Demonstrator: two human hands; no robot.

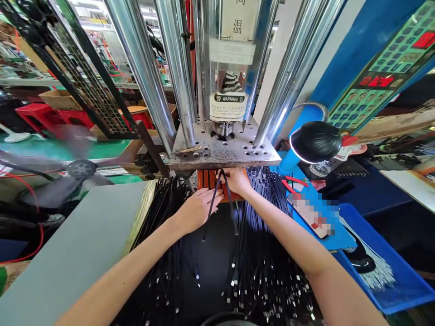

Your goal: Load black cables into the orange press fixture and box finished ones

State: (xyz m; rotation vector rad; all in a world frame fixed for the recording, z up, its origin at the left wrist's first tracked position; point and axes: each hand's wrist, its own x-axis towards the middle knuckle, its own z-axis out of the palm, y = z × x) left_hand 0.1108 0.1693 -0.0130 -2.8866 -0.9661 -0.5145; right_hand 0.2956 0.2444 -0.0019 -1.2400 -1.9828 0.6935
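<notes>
Under the press plate (224, 156), my right hand (234, 181) pinches black cables (228, 194) near their upper ends. Two strands hang down from its fingers, with metal connector tips at the lower ends of similar cables. My left hand (195, 210) lies with its fingers stretched out over the orange mould block (205, 179), beside one hanging strand. Whether its fingertips touch that strand I cannot tell. Dark slots or cables run across the block. The fingertips of my right hand are partly hidden behind the cables.
Bundles of black cables (268, 253) lie on both sides. Steel columns (146, 77) surround the press. On the right are a lamp (316, 141), red-handled pliers (294, 183), a phone (307, 213) and a blue bin (408, 280). A fan (81, 168) spins at left.
</notes>
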